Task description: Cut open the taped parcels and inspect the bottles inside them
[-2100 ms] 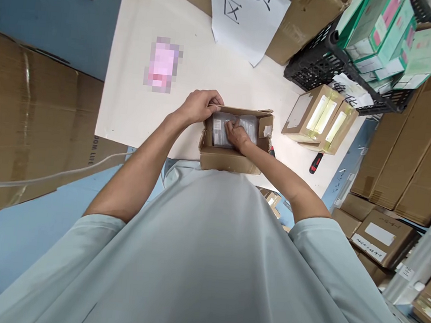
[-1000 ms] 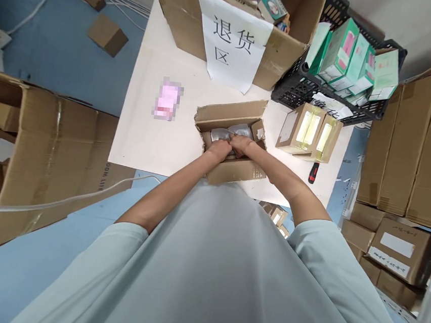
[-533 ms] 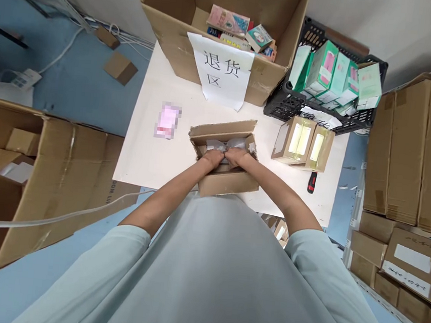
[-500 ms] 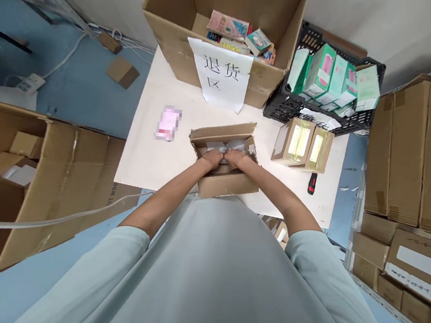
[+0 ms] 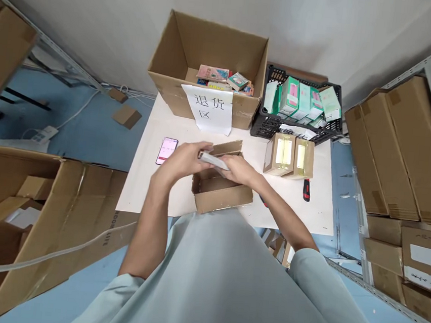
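A small open cardboard box (image 5: 222, 195) stands at the near edge of the white table (image 5: 149, 175). Both my hands hover just above it and hold a stack of flat packets in clear wrap (image 5: 213, 160). My left hand (image 5: 183, 159) grips the stack's left end with curled fingers. My right hand (image 5: 239, 170) grips its right end. The box below looks empty where its inside shows.
A phone (image 5: 167, 150) lies left of the box. A big open carton with a paper sign (image 5: 212, 111) stands at the back, a black crate of green boxes (image 5: 301, 101) beside it. Two window boxes (image 5: 289, 156) and a red-handled tool (image 5: 306, 189) lie right. Stacked cartons (image 5: 399, 149) line the right side.
Both hands were down inside the small box on the wrapped packets; now they have lifted the stack out above it. The camera has tilted up, showing more of the back wall.
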A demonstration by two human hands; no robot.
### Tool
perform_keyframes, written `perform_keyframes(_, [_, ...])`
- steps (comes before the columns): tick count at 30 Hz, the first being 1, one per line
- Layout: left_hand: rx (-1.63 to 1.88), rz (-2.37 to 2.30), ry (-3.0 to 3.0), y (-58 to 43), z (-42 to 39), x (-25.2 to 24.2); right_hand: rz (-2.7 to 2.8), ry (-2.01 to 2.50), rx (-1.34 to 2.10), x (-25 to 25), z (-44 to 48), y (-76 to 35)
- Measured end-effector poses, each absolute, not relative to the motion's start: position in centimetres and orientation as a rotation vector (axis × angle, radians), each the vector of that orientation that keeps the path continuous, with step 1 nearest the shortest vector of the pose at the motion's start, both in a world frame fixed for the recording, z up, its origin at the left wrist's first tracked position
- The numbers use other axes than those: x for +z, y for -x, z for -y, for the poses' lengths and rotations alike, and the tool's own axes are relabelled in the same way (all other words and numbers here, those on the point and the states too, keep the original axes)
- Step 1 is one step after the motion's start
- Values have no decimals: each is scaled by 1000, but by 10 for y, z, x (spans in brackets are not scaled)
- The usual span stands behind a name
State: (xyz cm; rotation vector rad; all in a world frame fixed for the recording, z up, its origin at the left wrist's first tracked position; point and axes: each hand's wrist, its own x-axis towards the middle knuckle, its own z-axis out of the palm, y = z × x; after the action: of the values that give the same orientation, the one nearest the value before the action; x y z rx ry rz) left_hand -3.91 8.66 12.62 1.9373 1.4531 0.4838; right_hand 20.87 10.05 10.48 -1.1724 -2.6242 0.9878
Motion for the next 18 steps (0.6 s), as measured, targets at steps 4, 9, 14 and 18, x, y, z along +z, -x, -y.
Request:
perform_keyframes(4, [811, -1333, -1815, 38, -88, 167, 2085, 1045, 1207, 148, -74, -266])
perform_keyframes(9, [915, -1136, -1511, -17, -89, 137, 1532, 1204, 1449, 142, -33, -334])
perform_keyframes(14, [698, -868, -1017, -103, -56, 65, 905, 1334, 1498, 70, 8, -390])
perform_keyframes(18, [632, -951, -967, -170, -30, 11, 732, 1447, 1491, 11, 38, -426])
